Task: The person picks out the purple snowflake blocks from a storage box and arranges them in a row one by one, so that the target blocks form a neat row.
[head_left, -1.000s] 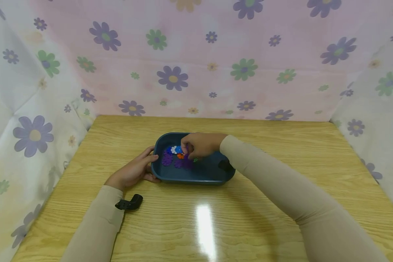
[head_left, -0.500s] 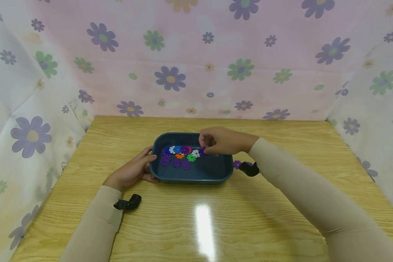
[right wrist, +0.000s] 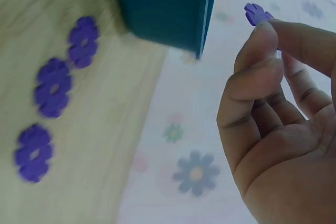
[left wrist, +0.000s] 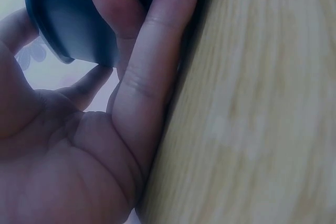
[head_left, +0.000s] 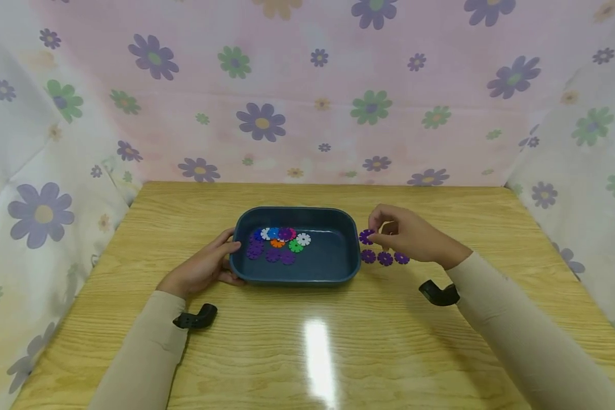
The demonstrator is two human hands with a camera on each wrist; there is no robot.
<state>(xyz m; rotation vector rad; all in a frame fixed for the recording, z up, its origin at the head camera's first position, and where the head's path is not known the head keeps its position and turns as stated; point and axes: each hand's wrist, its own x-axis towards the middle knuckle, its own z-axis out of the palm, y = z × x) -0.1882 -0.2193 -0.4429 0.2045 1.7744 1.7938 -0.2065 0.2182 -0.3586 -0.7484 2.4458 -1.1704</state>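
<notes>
A dark blue plastic basin rests on the table. My left hand grips its left end, thumb over the rim and fingers against the outer wall; the left wrist view shows the fingers along that wall. Between thumb and fingertips, my right hand pinches a purple snowflake disc, just right of the basin. The right wrist view shows this purple disc held up at the fingertips. Inside the basin's left half lie several snowflake discs, among them a white disc, a green disc and purple ones.
On the wooden table, three purple discs lie in a row right of the basin, below my right hand. Flower-patterned cloth stands behind the table and at both sides. Each wrist carries a black camera mount.
My right hand has lifted a purple disc out of the basin and carried it right, past the right rim. The left hand keeps its grip on the basin.
</notes>
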